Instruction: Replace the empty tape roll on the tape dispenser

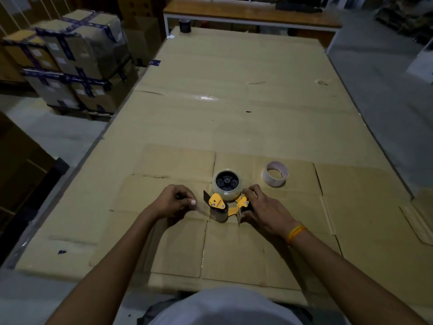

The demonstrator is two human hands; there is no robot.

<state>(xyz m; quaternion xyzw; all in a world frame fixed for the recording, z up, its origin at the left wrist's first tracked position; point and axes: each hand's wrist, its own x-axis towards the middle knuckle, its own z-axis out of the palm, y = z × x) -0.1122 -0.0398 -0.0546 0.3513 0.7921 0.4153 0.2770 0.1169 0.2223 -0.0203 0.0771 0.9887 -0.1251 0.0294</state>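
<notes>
Threading fresh tape through a dispenser on a cardboard-covered table.

We see the yellow tape dispenser (223,205) lying near us at the middle of the table (234,113), with a full clear roll (226,185) already seated on its black hub. The left hand (174,202) pinches the loose tape end (199,208) between thumb and fingertips and draws it leftward from the dispenser's front roller. The right hand (260,208) is closed around the handle, pinning the dispenser down. The empty core (275,173) stands apart, to the far right of the dispenser. We judge the risks to be these: the sticky strip could fold onto itself or cling to the fingers if tension slackens, and it could run crooked past the toothed blade if pulled at an angle.
</notes>
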